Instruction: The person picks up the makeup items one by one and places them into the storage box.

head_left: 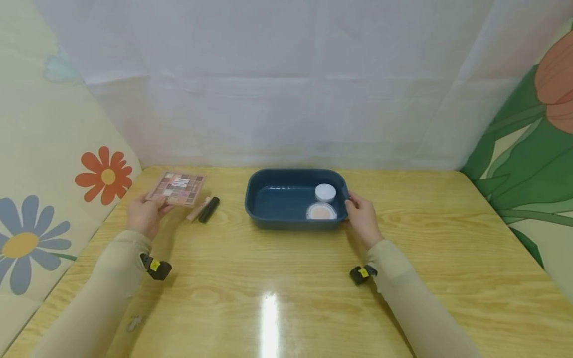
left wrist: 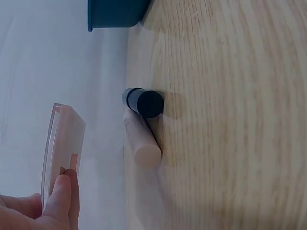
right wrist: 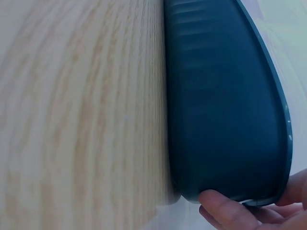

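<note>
My left hand [head_left: 145, 214] grips a pink eyeshadow palette [head_left: 178, 189] by its near left corner, held above the table. In the left wrist view the palette [left wrist: 64, 148] stands edge-on between thumb and fingers. Just right of it a black tube [head_left: 209, 210] and a pinkish-beige tube [head_left: 198, 210] lie side by side. My right hand [head_left: 361, 216] holds the right end of a dark blue basin [head_left: 286, 224], thumb at the rim and fingers against the outer wall. Inside the basin's right end sit a white round jar [head_left: 325, 192] and a round compact [head_left: 321, 212].
The wooden table [head_left: 304, 268] runs back to a white cloth backdrop [head_left: 286, 99]. A small pale object [head_left: 134, 323] lies near the left forearm. Flower-printed sheets [head_left: 40, 223] flank both sides.
</note>
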Demonstrator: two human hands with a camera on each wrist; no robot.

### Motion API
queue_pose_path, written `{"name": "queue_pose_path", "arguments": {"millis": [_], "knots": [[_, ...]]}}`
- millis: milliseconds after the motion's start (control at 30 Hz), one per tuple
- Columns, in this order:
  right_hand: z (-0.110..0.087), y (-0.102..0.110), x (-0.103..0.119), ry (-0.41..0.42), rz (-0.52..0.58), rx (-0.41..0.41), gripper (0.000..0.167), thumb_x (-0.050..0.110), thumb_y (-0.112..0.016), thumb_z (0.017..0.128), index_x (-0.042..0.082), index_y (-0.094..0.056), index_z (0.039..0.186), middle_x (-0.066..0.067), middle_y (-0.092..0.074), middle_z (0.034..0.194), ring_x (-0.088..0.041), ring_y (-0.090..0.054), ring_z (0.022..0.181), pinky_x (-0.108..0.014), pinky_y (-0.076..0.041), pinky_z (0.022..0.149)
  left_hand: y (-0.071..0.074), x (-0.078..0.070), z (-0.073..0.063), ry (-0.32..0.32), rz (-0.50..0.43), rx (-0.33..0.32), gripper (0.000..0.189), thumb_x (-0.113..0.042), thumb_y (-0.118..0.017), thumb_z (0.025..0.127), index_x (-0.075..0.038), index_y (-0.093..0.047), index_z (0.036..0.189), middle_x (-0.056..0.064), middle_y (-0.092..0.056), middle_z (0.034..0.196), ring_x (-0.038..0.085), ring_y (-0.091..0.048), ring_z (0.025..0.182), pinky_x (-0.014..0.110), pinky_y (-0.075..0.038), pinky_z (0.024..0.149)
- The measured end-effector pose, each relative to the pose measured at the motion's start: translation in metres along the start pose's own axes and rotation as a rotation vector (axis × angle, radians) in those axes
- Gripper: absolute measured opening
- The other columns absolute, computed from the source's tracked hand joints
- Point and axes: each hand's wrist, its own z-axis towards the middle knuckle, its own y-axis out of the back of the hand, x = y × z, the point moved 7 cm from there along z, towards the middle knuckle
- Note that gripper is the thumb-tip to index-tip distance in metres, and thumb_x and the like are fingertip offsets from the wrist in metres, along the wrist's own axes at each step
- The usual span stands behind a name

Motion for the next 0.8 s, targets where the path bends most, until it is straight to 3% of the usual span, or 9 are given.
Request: {"name": "queue_pose_path", "arguments": {"millis": [167,400,667,800], "knots": [[0.001,0.001,0.000,-0.002,0.007,0.000,0.044,0.002,-0.039,0.102,-0.011,-0.035,0.144,-0.034,-0.047,0.134,-0.040,-0.057,0.107,-0.029,-0.059,0.067,-0.001,-0.001,-0.004,-0.020,-0.037,0.007,0.060,-0.003,-0.040,0.102,0.001,-0.010,0.154,0.004,-0.051,0.104,0.003,-0.064,0.078,0.017,-0.052,0.083],[0.001,0.002,0.002,0.002,-0.006,0.004,0.044,0.003,-0.039,0.102,-0.010,-0.034,0.144,-0.035,-0.046,0.136,-0.041,-0.054,0.113,-0.031,-0.059,0.068,0.001,0.001,-0.008,-0.045,0.002,-0.008,0.059,-0.006,-0.042,0.102,0.003,-0.014,0.153,0.005,-0.051,0.108,0.002,-0.064,0.080,0.017,-0.053,0.081],[0.003,0.002,-0.005,0.062,0.057,0.014,0.046,0.008,-0.045,0.101,-0.010,-0.038,0.143,-0.035,-0.050,0.132,-0.035,-0.061,0.101,-0.033,-0.060,0.063,0.000,0.006,-0.014,-0.045,-0.012,0.002,0.061,-0.006,-0.040,0.103,0.003,-0.008,0.154,0.010,-0.047,0.119,0.002,-0.062,0.083,0.016,-0.051,0.084],[0.000,0.001,-0.001,0.028,0.029,0.015,0.045,0.005,-0.042,0.101,-0.010,-0.036,0.144,-0.034,-0.047,0.135,-0.040,-0.057,0.108,-0.034,-0.060,0.068,0.000,0.007,-0.018,-0.054,-0.018,0.009,0.061,-0.005,-0.041,0.102,0.004,-0.008,0.153,0.008,-0.047,0.115,0.001,-0.063,0.082,0.016,-0.051,0.084]]}}
